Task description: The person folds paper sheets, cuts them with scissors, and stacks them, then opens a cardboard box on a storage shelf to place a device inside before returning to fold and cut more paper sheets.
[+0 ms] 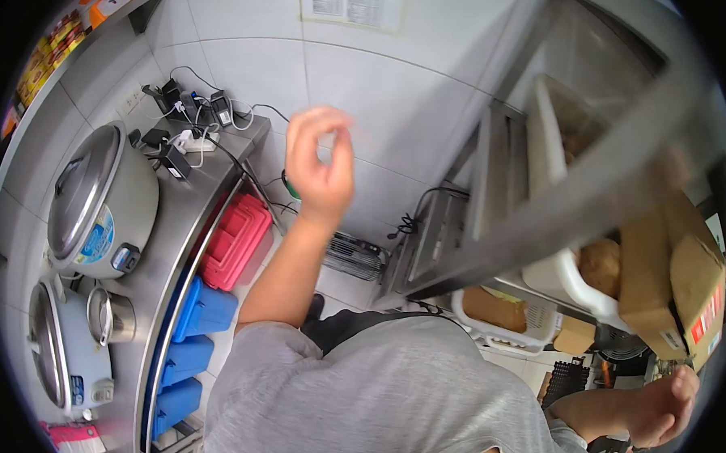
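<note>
My left hand (320, 163) is raised in the middle of the view, in front of the white tiled wall. Its fingers curl round toward the thumb in a loop, slightly blurred, and nothing shows between them. At the lower right, my right hand (665, 408) hangs in the air just below a cardboard box (698, 293). Its fingers are loosely bent with the thumb apart, and I see nothing held. The box sits on a metal rack (525, 227) beside a white bin (584, 286) with brown contents.
Along the left runs a steel counter (150, 272) with a large rice cooker (123, 213), a second cooker (80, 344), a metal pot (120, 318) and plugged-in chargers (178, 158). Red containers (238, 240) and blue bins (174, 360) stand underneath. A white basket (538, 332) sits low at right.
</note>
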### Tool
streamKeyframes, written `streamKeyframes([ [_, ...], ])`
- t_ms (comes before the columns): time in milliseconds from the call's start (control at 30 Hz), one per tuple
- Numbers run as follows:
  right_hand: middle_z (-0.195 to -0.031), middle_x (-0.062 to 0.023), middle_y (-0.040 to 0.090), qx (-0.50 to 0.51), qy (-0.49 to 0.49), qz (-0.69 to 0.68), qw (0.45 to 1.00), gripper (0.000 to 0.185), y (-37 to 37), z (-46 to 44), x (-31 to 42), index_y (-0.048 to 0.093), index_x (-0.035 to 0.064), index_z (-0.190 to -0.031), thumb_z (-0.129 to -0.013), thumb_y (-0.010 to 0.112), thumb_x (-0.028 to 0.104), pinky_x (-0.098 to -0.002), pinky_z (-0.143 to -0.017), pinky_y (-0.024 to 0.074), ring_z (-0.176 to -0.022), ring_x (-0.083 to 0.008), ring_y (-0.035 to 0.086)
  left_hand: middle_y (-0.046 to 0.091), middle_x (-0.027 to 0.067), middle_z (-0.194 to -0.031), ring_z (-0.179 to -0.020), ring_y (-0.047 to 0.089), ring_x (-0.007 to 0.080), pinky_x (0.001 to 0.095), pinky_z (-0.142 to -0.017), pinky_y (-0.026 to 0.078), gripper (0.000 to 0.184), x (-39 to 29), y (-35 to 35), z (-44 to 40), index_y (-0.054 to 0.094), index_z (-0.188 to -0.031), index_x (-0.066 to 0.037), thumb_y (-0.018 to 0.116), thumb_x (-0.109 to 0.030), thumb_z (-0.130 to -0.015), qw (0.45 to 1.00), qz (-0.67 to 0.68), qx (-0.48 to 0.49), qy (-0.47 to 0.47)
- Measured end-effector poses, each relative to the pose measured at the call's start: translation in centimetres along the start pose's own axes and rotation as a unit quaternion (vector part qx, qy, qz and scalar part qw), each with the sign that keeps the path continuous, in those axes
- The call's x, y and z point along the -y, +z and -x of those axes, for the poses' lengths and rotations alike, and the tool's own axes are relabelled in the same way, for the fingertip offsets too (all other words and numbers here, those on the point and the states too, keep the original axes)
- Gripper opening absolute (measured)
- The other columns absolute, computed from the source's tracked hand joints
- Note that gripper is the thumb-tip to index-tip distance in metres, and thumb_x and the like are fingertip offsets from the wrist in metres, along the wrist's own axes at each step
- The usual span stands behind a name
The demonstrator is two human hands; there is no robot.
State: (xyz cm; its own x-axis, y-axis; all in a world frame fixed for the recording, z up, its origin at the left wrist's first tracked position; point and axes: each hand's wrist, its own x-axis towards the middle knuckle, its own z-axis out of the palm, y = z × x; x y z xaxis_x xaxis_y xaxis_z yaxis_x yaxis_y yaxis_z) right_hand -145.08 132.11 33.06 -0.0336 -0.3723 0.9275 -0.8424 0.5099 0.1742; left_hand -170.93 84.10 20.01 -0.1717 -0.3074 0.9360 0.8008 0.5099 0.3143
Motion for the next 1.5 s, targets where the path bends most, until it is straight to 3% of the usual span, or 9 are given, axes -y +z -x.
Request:
streamKeyframes([
  [133, -0.078, -0.0186, 0.065, -0.185, -0.072, 0.065, 0.978, 0.035, 11.8, -6.2, 1.0, 0.047, -0.0021, -0.121, -0.092, 0.048, 0.017, -0.0355, -0.047, 0.0562, -0.068, -0.033, 0.067, 0.05, 0.0142, -0.12, -0.107, 0.05, 0.0282, 0.0368, -0.091, 0.042, 0.041, 19.0, -4.9, 2.3, 0.058, -0.111, -0.007, 0.069, -0.004, -0.071, 0.955, -0.174, 0.087, -0.223],
  [300, -0.066, -0.0149, 0.06, -0.314, -0.055, 0.173, 0.932, 0.028, 22.5, -12.8, 2.5, 0.051, -0.0035, -0.114, -0.088, 0.049, 0.007, -0.034, -0.043, 0.0538, -0.059, -0.0286, 0.064, 0.034, 0.0168, -0.142, -0.131, 0.033, 0.0356, 0.0493, -0.105, 0.033, 0.07, 38.4, -12.8, 1.0, 0.047, -0.131, -0.011, 0.076, -0.024, -0.068, 0.802, -0.475, 0.191, -0.306],
  [467, -0.085, -0.0297, 0.06, -0.159, 0.01, 0.265, 0.951, 0.03, 24.7, -15.5, 5.4, 0.052, -0.0136, -0.108, -0.087, 0.045, 0.007, -0.044, -0.069, 0.0532, -0.078, -0.0387, 0.064, 0.022, 0.0143, -0.15, -0.136, 0.025, 0.0404, 0.0612, -0.098, 0.036, 0.077, 51.3, -17.4, -3.1, 0.037, -0.142, -0.023, 0.071, -0.038, -0.075, 0.634, -0.635, 0.229, -0.378],
  [633, -0.092, -0.0398, 0.059, -0.082, 0.064, 0.317, 0.943, 0.028, 26.7, -17.8, 7.5, 0.053, -0.026, -0.096, -0.087, 0.043, -0.001, -0.0485, -0.082, 0.0522, -0.083, -0.0444, 0.062, 0.044, 0.0174, -0.131, -0.113, 0.052, 0.0387, 0.0474, -0.089, 0.049, 0.072, 55.9, -19.0, -3.4, 0.04, -0.137, -0.018, 0.071, -0.031, -0.073, 0.631, -0.535, 0.255, -0.501],
  [1033, -0.086, -0.024, 0.061, -0.053, 0.26, 0.182, 0.947, 0.026, 39.1, -12.6, 3.7, 0.054, -0.0073, -0.108, -0.088, 0.047, 0.007, -0.0399, -0.07, 0.0481, -0.081, -0.0323, 0.059, 0.063, 0.0176, -0.107, -0.092, 0.063, 0.033, 0.0398, -0.08, 0.05, 0.054, 49.1, -22.0, -8.5, 0.057, -0.115, -0.01, 0.073, -0.035, -0.07, 0.815, -0.433, 0.048, -0.382],
  [1133, -0.082, -0.0155, 0.064, -0.048, 0.407, 0.017, 0.912, 0.015, 46.5, -11.0, 3.4, 0.06, -0.0029, -0.098, -0.083, 0.056, -0.002, -0.0329, -0.071, 0.0486, -0.075, -0.0234, 0.059, 0.061, 0.0111, -0.102, -0.087, 0.064, 0.0249, 0.0341, -0.068, 0.053, 0.043, 42.6, -20.4, -10.5, 0.057, -0.115, -0.01, 0.07, -0.025, -0.078, 0.882, -0.112, 0.015, -0.457],
  [1200, -0.091, -0.0128, 0.067, 0.01, 0.542, -0.097, 0.835, 0.033, 49.9, -10.2, 3.7, 0.061, -0.002, -0.112, -0.079, 0.066, 0.001, -0.031, -0.076, 0.049, -0.083, -0.0187, 0.061, 0.058, 0.0067, -0.099, -0.085, 0.062, 0.0179, 0.0288, -0.061, 0.054, 0.038, 35.9, -17.6, -11.9, 0.056, -0.115, -0.009, 0.067, -0.014, -0.08, 0.871, 0.038, 0.051, -0.488],
  [1300, -0.123, -0.0187, 0.055, 0.211, 0.422, -0.01, 0.882, 0.072, 54.2, -10.5, 2.1, 0.045, 0.0034, -0.132, -0.071, 0.079, 0.019, -0.0384, -0.085, 0.0481, -0.106, -0.033, 0.057, 0.059, 0.0079, -0.099, -0.084, 0.062, 0.0169, 0.0301, -0.064, 0.055, 0.042, 28.1, -13.2, -12.1, 0.054, -0.116, -0.006, 0.069, -0.012, -0.076, 0.771, 0.192, 0.229, -0.562],
  [1500, -0.121, -0.0207, 0.057, 0.242, 0.576, -0.1, 0.774, 0.085, 55.5, -7.1, 2.6, 0.036, 0.002, -0.138, -0.066, 0.08, 0.013, -0.0333, -0.093, 0.0453, -0.111, -0.0319, 0.057, 0.059, 0.0067, -0.095, -0.079, 0.062, 0.0152, 0.0266, -0.063, 0.056, 0.043, 17.0, -5.4, -8.9, 0.054, -0.118, -0.005, 0.066, -0.026, -0.083, 0.62, 0.264, 0.523, -0.522],
])
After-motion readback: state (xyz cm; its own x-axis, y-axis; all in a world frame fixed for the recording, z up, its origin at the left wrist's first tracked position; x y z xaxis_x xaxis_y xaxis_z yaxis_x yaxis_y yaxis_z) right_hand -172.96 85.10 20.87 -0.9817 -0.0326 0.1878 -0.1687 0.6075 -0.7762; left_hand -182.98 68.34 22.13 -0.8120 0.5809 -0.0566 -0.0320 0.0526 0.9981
